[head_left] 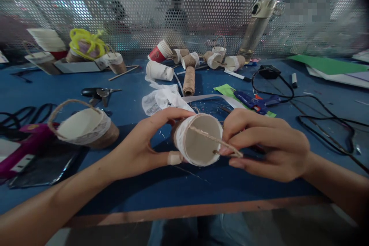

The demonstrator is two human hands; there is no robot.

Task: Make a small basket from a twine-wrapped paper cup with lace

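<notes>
A paper cup (198,142) wrapped in brown twine with a white lace rim lies tilted, its mouth toward me. My left hand (152,142) is wrapped round its left side, with a bandage on the thumb. My right hand (265,142) pinches the twine handle (209,135) at the cup's right side. The handle crosses the cup's mouth. To the left stands another lace-trimmed cup (83,125) with an arched twine handle. White lace (164,98) lies just behind the held cup, and a twine roll (189,80) is behind that.
A magenta glue gun (29,148) lies left, near keys (102,94). A blue glue gun (256,102) and black cables (325,103) are right. Several wrapped cups, a bottle (255,30) and green paper (331,64) stand or lie by the perforated metal screen (207,7).
</notes>
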